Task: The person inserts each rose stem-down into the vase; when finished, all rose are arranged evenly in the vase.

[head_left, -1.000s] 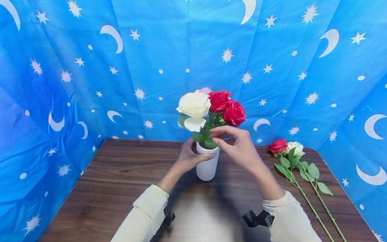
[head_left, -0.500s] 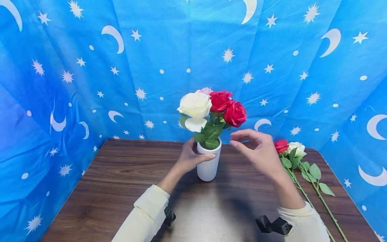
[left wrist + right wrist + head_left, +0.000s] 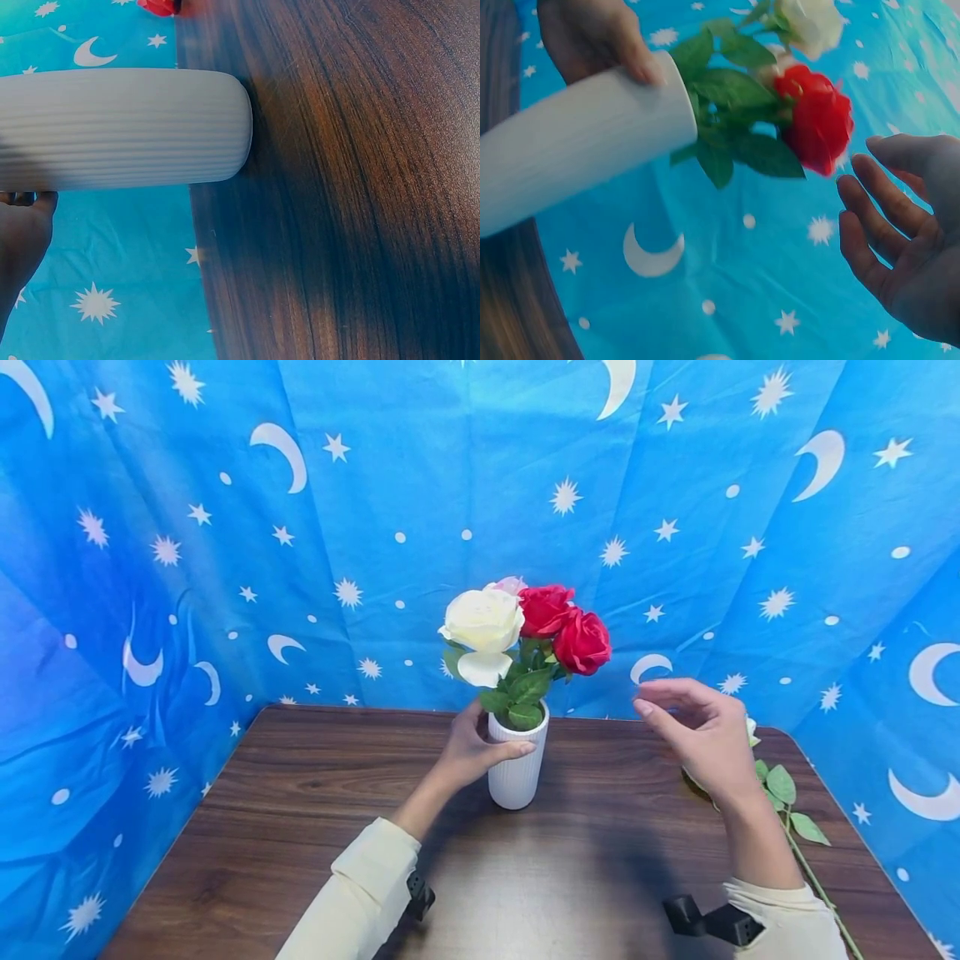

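A ribbed white vase (image 3: 516, 777) stands upright on the table, and my left hand (image 3: 472, 747) grips it just below the rim, thumb across the front. In the vase are a white rose (image 3: 483, 620), two red roses (image 3: 583, 642) and a pale pink rose (image 3: 510, 584) behind, with green leaves at the rim. My right hand (image 3: 701, 731) is in the air to the right of the vase, holding nothing, its fingers loosely bent. In the right wrist view the fingers (image 3: 881, 232) are spread apart from the red blooms.
On the table's right side lie loose rose stems, partly hidden behind my right hand; a leafy stem (image 3: 802, 843) and a bit of white bloom (image 3: 752, 731) show. The dark wooden table (image 3: 300, 793) ends at a blue cloth (image 3: 375, 485) with moons and stars.
My right hand has left the leaves at the vase rim and moved right, now overlapping the loose roses in the head view. My left hand and the vase have stayed put.
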